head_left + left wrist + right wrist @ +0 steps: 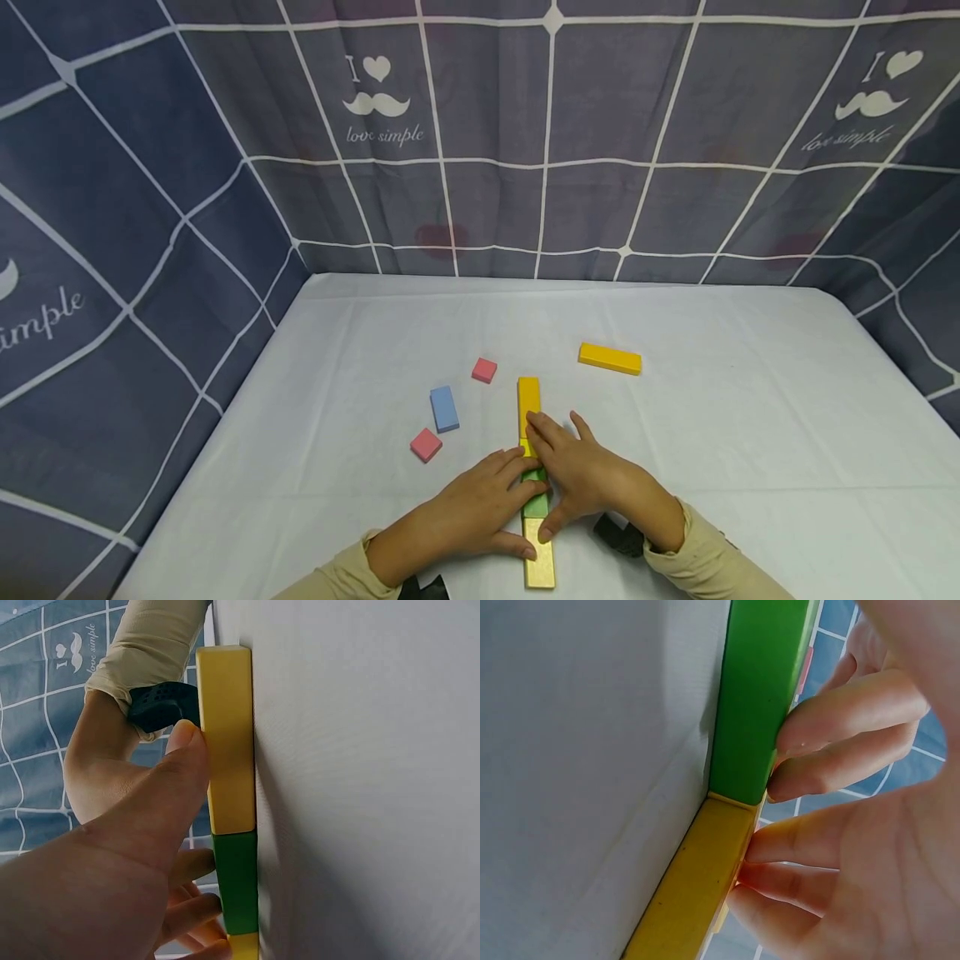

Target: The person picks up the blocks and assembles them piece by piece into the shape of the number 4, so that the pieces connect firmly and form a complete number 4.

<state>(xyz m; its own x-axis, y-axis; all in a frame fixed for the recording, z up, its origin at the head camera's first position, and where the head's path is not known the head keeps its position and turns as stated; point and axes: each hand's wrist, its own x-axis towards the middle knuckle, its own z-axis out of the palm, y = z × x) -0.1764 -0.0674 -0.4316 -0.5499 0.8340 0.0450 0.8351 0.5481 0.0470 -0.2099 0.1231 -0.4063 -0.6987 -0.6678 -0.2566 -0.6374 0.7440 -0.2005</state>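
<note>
On a desk [750,400] covered in white, 4 blocks lie end to end in a straight line that runs away from the person: a gold block [542,573] nearest, then a green block [536,506], a bright yellow block [528,447] and an amber block [528,396] at the far end. Both hands are on this line, with fingers loosely extended and clamped on nothing. The left hand [480,508] comes in from the left, its fingers reaching across the green block and its thumb touching the gold block. The right hand [581,475] lies along the other side, its thumb against the gold block and its fingertips at the amber and bright yellow blocks. The seam between the green and bright yellow blocks looks tight, though fingers partly hide it. Well apart to the right of the far end, a loose amber bar [610,359] lies at a slant. To the left lie 2 pink squares, the far pink square [483,370] and the near pink square [426,445], with a blue block [444,408] between them. A checked grey curtain [487,92] hangs behind the desk.
</note>
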